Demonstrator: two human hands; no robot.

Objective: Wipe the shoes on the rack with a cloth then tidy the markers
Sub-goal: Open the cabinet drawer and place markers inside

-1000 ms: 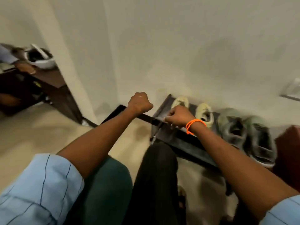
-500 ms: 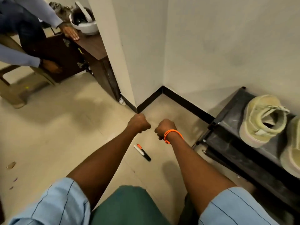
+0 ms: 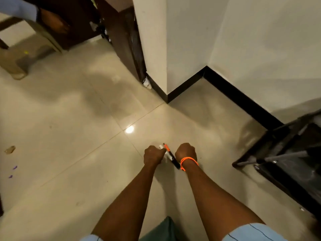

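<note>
Hands: your left hand (image 3: 153,154) and right hand (image 3: 185,152) reach down, both fisted, knuckles up; what they grip, cannot tell.
Markers: two on floor (image 3: 69,136) between your fists, white marker (image 3: 162,147) and black marker (image 3: 172,157).
Rack: one shoe rack (image 3: 284,153), right edge.

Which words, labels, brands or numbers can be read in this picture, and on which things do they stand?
None can be read.
Markers on the floor, between the left hand and the right hand: any print on the barrels is too small and blurred.
Shoe rack at the right edge: no label shows.
Orange wristband: plain, no text.
</note>
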